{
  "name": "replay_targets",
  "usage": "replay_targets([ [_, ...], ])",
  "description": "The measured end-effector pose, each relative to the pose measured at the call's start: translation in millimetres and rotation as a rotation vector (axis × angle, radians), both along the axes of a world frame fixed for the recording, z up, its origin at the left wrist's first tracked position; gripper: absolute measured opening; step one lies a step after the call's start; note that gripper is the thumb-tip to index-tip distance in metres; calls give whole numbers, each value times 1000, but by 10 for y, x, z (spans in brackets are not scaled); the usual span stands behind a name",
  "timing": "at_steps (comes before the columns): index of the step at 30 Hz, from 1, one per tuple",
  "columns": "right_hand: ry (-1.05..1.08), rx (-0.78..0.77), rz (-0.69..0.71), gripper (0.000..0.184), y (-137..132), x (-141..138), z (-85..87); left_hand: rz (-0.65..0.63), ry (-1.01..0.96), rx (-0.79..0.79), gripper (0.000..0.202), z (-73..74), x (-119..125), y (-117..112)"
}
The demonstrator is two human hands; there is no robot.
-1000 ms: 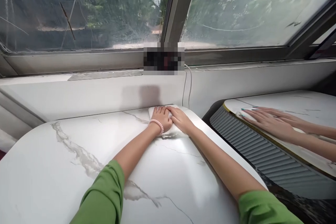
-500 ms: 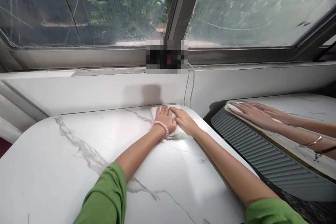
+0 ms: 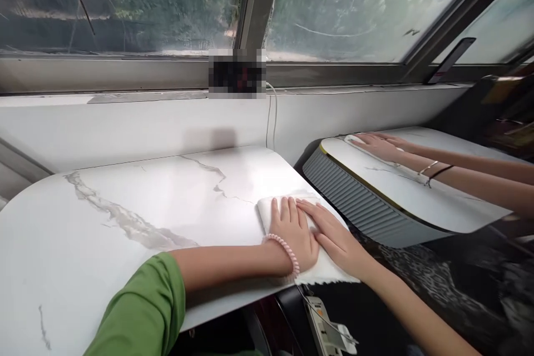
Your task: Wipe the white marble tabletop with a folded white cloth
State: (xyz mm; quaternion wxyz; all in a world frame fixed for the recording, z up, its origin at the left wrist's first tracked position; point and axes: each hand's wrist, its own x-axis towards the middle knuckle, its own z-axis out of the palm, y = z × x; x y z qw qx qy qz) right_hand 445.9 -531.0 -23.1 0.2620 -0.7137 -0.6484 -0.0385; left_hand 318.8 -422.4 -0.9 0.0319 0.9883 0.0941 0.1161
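Observation:
Both my hands lie flat on a folded white cloth at the right end of a white marble-patterned table. My left hand, with a pink bead bracelet at the wrist, presses on the cloth with fingers stretched out. Beside it, thumb close to the left hand, my right hand also rests on the cloth with its fingers extended. Part of the cloth hangs past the table's near right edge, its frayed border showing below my hands.
Another person's hands rest on a white cloth on a second marble-patterned table to the right. A power strip with a cord lies below the table edge. Behind stand a wall and windows.
My hands and the cloth have moved from the table's far edge toward me, to the right edge. The view has turned right. The other person's hands have slid farther across their table.

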Motion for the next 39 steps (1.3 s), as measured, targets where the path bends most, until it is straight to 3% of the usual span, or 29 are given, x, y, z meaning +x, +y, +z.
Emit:
replay_targets([
  [5, 88, -58, -95, 52, -189, 57, 61, -43, 45, -16, 62, 51, 121, -186],
  [11, 36, -90, -124, 54, 40, 232, 83, -49, 64, -62, 62, 76, 311, -28],
  [16, 25, -89, -101, 54, 469, 509, 109, 31, 79, -90, 60, 51, 599, 298],
  [24, 76, -50, -103, 50, 1510, 986, 116, 132, 56, -109, 56, 9, 1119, 1191],
  [28, 70, -19, -118, 50, 1869, 1204, 63, 152, 64, -99, 53, 19, 1322, 1529],
  [33, 73, -19, -181, 53, 2062, 1365, 23, 162, 58, -91, 51, 0, 1497, 1733],
  [39, 72, -23, -183, 55, 2041, 1370, -10, 155, 54, -90, 52, -40, 1524, 1766],
])
